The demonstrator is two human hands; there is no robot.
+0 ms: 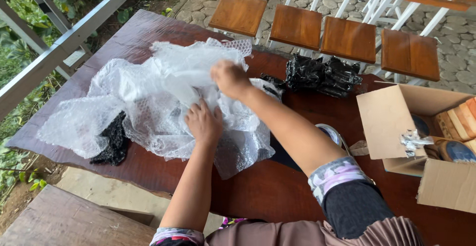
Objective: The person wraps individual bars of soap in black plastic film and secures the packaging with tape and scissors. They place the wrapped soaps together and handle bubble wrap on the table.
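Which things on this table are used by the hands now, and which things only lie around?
In use:
- left hand, pressing flat on the bubble wrap
- right hand, gripping a fold of the same sheet

Lying about:
- crumpled black plastic, far side of the wooden table
- black piece at the wrap's near edge
- tape roll
- open cardboard box
- wooden stools

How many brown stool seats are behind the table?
4 whole ones in a row: first seat, second seat, third seat, fourth seat. More wooden seats sit farther back, cut off by the picture's top edge, so some may be hidden.
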